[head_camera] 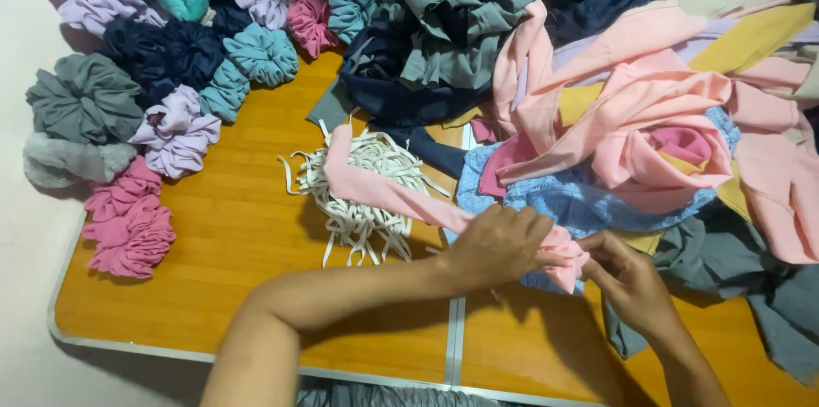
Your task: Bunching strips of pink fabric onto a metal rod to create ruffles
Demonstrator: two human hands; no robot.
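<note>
Left hand [497, 245] clenches the near end of a pink fabric strip [384, 189]; right hand [627, 279] pinches its bunched tip; the strip's long axis runs up-left across white elastic cords [358, 202] on the wooden table [222, 236]

The pink strip's [401, 195] end is hidden inside the left hand [499, 245] (fabric pile [682, 74] runs off-frame).

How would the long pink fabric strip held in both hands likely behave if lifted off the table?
Probably floppy: the pink fabric strip drapes limply over the pile of white elastic pieces. Likely light, since it bunches easily between the left hand and right hand. It seems unlikely to roll, lying flat on the wooden table.
</note>
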